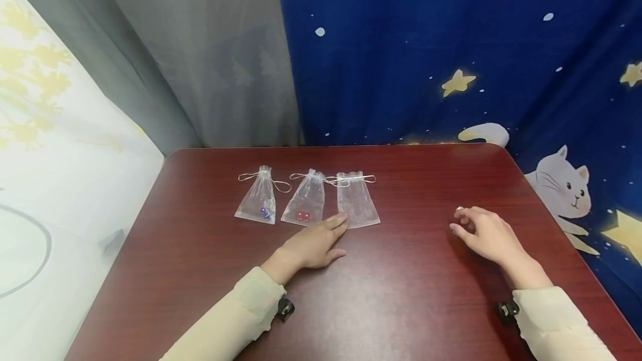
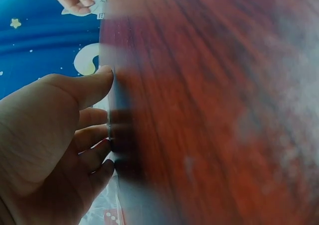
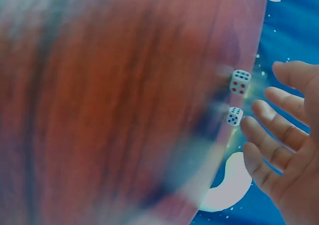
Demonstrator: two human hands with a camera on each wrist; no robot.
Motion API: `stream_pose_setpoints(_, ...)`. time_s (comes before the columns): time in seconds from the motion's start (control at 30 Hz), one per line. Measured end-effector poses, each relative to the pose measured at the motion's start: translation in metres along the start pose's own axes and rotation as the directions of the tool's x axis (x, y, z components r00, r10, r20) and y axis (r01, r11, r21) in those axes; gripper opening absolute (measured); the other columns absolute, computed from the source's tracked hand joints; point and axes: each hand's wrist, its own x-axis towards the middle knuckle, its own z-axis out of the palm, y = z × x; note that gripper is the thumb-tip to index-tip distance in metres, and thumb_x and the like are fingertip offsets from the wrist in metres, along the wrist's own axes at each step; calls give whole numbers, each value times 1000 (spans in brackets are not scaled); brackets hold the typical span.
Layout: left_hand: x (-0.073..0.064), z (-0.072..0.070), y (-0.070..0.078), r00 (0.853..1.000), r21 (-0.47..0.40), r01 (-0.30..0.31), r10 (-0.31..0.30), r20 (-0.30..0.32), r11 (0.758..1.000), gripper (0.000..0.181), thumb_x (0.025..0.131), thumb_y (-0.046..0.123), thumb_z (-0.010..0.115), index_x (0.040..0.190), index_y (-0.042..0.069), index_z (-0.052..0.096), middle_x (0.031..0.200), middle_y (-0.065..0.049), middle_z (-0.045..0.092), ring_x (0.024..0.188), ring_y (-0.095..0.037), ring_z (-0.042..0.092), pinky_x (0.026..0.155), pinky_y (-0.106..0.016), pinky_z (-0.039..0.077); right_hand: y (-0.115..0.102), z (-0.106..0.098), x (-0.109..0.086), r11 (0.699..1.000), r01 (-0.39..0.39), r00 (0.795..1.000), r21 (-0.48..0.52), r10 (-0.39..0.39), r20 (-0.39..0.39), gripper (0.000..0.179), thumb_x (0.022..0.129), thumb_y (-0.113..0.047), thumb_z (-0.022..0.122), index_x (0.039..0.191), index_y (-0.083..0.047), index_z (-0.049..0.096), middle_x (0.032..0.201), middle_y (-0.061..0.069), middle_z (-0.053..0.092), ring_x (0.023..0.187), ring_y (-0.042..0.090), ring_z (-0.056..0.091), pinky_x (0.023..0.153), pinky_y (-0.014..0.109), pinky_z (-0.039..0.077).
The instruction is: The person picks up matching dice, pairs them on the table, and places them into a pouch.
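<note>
Three sheer white drawstring bags lie in a row. The left bag (image 1: pixel 254 203) contains blue dice (image 1: pixel 265 213), the middle bag (image 1: pixel 312 196) contains red dice (image 1: pixel 303 215), and nothing shows inside the right bag (image 1: pixel 357 203). My left hand (image 1: pixel 312 245) rests with straight fingers, its fingertips at the lower left corner of the right bag. Over at the right side, my right hand (image 1: pixel 489 237) is beside two white dice, its fingers loosely bent and holding nothing. The right wrist view shows one die (image 3: pixel 240 82) by the thumb side and the other die (image 3: pixel 234 116) near the fingertips.
A dark red wooden table (image 1: pixel 401 294) carries everything. Behind it hang a grey curtain (image 1: pixel 225 60) and a blue star-patterned curtain (image 1: pixel 381 60). Thin white drawstrings (image 1: pixel 337 181) of the middle and right bags overlap.
</note>
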Motion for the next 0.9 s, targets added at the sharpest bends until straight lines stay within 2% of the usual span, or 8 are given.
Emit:
stream_pose_setpoints(0.1, 0, 0, 0, 1000, -3, -1, 1, 0, 1000, 66, 101, 40, 61, 151, 1, 44, 162, -14, 32, 150, -26, 30, 119, -40, 31, 2, 3, -1, 1000, -5, 999, -3, 5, 49, 28, 85, -29, 81, 102, -9, 73, 83, -3, 65, 74, 15, 60, 63, 41, 49)
stream_pose_setpoints(0.2, 0, -1, 0, 1000, -6, -3, 3, 2, 1000, 66, 101, 40, 61, 152, 1, 44, 163, -14, 32, 150, -26, 30, 120, -40, 31, 4, 6, -2, 1000, -4, 997, -2, 4, 78, 24, 83, -27, 83, 96, -9, 74, 81, -5, 65, 73, 15, 62, 63, 42, 50)
stream_pose_setpoints(0.43, 0, 1, -1, 1000, -8, -8, 8, -6, 1000, 66, 101, 39, 62, 152, 1, 44, 162, -14, 33, 150, -26, 30, 120, -40, 31, 6, 9, -3, 999, 46, 998, -15, -46, 49, 13, 81, -14, 83, 88, -7, 74, 77, -3, 66, 71, 18, 65, 63, 45, 53)
stream_pose_setpoints(0.6, 0, 1, -1, 1000, -11, -14, 14, -10, 1000, 66, 101, 39, 61, 152, 0, 43, 162, -15, 33, 150, -26, 30, 119, -40, 31, 5, 8, -2, 998, 57, 997, -26, -55, 48, 13, 82, -15, 82, 89, -7, 74, 79, -2, 66, 72, 19, 65, 64, 46, 53)
stream_pose_setpoints(0.9, -1, 0, -1, 1000, -38, -13, 13, -3, 999, 65, 101, 35, 62, 153, 1, 41, 163, -14, 32, 150, -26, 30, 120, -40, 30, -6, 4, 5, 994, 108, 994, -27, -108, -5, 14, 81, -16, 84, 90, -11, 75, 81, -4, 67, 72, 16, 66, 62, 44, 54)
